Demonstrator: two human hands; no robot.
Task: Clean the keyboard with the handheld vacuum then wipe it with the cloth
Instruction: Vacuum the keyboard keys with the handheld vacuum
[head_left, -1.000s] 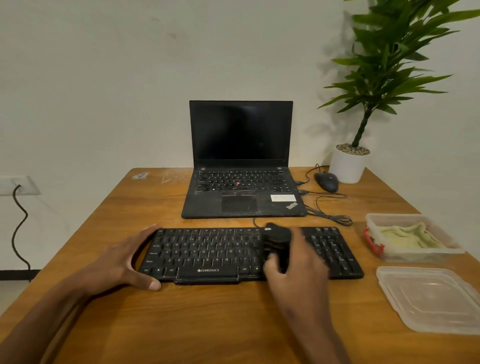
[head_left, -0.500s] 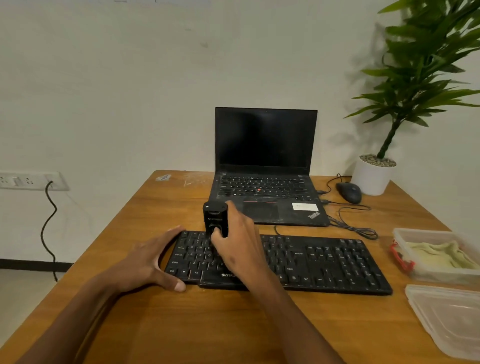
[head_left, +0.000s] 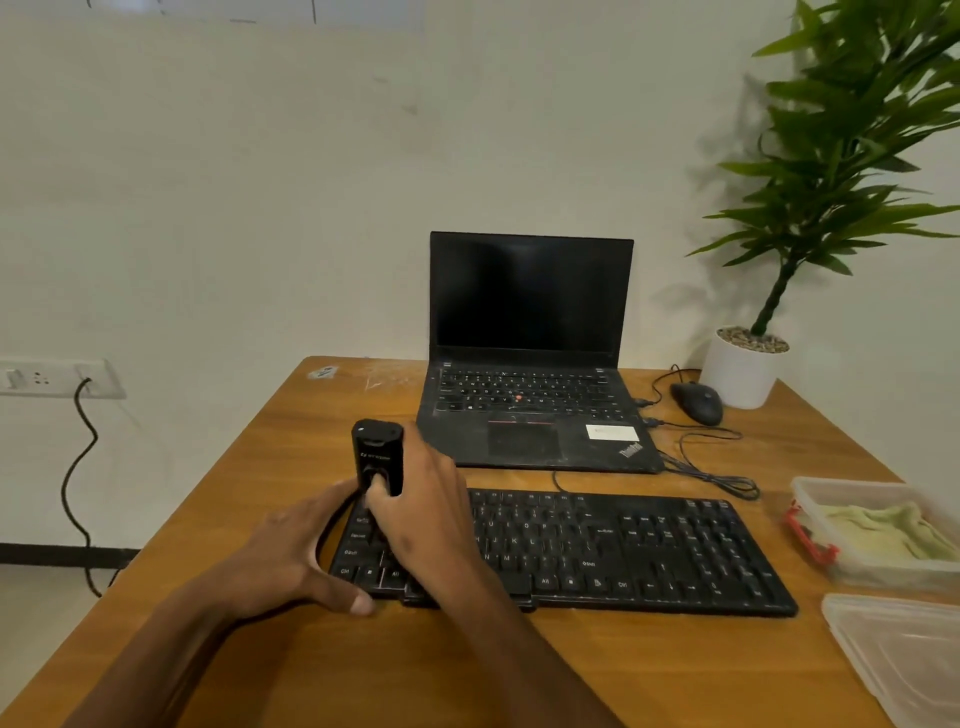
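A black keyboard (head_left: 613, 551) lies across the wooden table (head_left: 467, 670) in front of me. My right hand (head_left: 423, 514) grips a small black handheld vacuum (head_left: 378, 453), held upright over the keyboard's far left keys. My left hand (head_left: 291, 561) holds the keyboard's left end, thumb along the front edge and fingers round the back corner. A pale green cloth (head_left: 883, 530) lies inside a clear plastic container (head_left: 862, 571) at the right.
A black laptop (head_left: 530, 364) stands open behind the keyboard. A black mouse (head_left: 698, 402), its looped cable (head_left: 717, 478) and a potted plant (head_left: 748, 364) sit at the back right. The container's clear lid (head_left: 904, 660) lies at the near right edge.
My right hand has carried the vacuum from the keyboard's middle to its left end. My left hand has stayed on the left end. The view has turned left.
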